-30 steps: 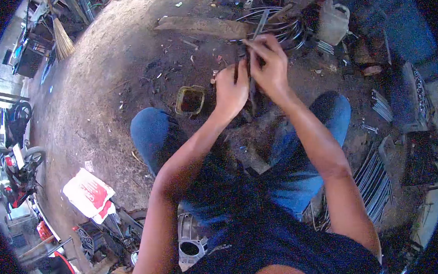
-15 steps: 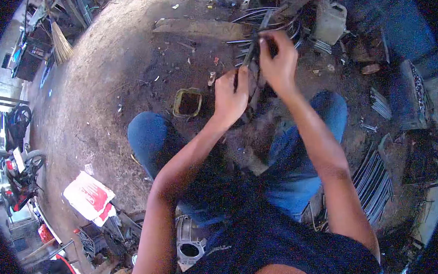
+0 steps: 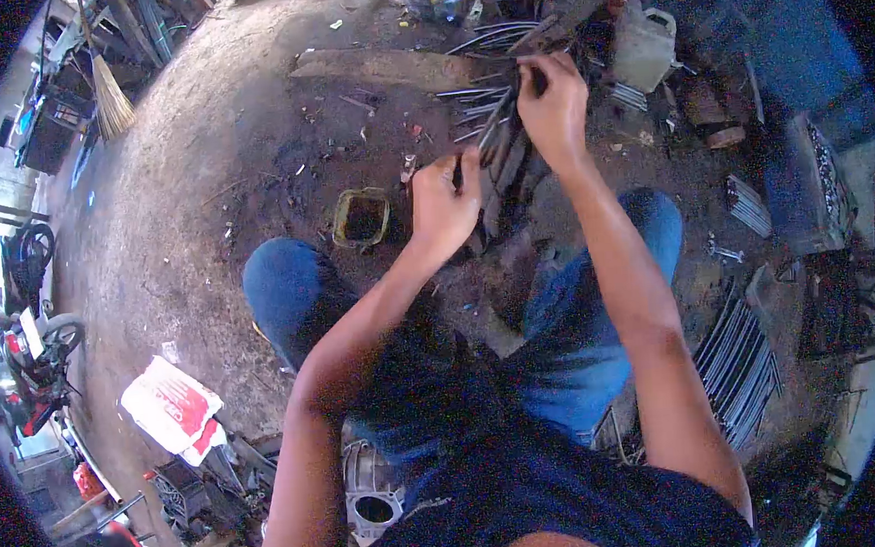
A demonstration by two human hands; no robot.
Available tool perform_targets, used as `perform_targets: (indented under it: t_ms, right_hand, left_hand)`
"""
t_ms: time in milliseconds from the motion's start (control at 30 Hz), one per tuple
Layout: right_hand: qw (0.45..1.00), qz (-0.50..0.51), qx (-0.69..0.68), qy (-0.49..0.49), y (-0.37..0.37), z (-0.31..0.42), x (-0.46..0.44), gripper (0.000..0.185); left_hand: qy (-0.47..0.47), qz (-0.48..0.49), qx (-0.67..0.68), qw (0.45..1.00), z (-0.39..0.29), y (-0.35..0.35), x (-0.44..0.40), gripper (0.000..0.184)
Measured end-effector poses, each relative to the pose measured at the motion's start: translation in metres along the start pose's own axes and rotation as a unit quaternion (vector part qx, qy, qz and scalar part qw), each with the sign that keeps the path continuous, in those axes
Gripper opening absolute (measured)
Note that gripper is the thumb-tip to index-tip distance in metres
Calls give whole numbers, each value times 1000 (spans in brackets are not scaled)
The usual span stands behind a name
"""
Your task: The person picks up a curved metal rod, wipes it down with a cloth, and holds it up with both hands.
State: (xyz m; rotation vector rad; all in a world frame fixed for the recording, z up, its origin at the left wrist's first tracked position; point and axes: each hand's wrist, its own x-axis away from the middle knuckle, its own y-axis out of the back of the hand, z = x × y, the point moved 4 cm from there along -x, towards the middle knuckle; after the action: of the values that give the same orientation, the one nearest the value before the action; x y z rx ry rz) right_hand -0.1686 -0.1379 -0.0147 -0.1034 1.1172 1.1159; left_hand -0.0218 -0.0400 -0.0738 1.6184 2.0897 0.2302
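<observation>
My left hand [image 3: 447,205] is closed, its thumb and fingertips pinching the near end of a thin metal rod [image 3: 493,127]. Farther forward and to the right, my right hand [image 3: 554,106] is closed in a pinch at the rod's far end. The rod slants between the two hands above dark, flat pieces [image 3: 501,184] on the ground. Several more thin rods [image 3: 474,95] lie just beyond the hands, partly hidden by the right one. A square open container [image 3: 362,218] with dark contents sits left of my left hand.
A wooden plank [image 3: 380,68] lies ahead. A pale jerrycan [image 3: 643,48] stands at front right. Many rods [image 3: 739,365] lie beside my right knee. Behind my left elbow is a metal engine casing [image 3: 373,503]. A red-and-white sack [image 3: 172,405] lies at left.
The view has shifted slightly. My hands are a little farther apart, the right one having moved forward and right relative to the ground. Both remain pinched.
</observation>
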Motion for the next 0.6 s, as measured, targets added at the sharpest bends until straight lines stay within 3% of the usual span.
perform_targets:
  t_ms: [67, 200, 267, 300, 467, 533, 567, 600]
  right_hand:
    - [999, 23, 5, 22, -3, 9, 18, 10]
    - [991, 93, -93, 17, -9, 45, 44, 9]
    - [998, 20, -41, 37, -7, 23, 20, 9]
    - [998, 28, -34, -38, -9, 11, 16, 10]
    - [989, 77, -116, 51, -8, 61, 53, 9]
    - [995, 38, -80, 33, -12, 42, 32, 9]
    - [996, -14, -73, 57, -12, 35, 20, 9]
    - [998, 1, -65, -5, -13, 27, 18, 9]
  left_hand:
    - [-27, -4, -53, 998, -6, 1, 1, 25]
    - [-16, -34, 38, 999, 4, 1, -5, 27]
    - [67, 38, -28, 997, 7, 4, -3, 25]
    - [55, 24, -7, 998, -3, 5, 0, 26]
    - [-56, -78, 67, 993, -2, 4, -5, 35]
    - [44, -9, 38, 998, 1, 12, -5, 34]
    - [38, -16, 42, 998, 0, 12, -4, 36]
    - [38, -22, 42, 998, 0, 14, -2, 36]
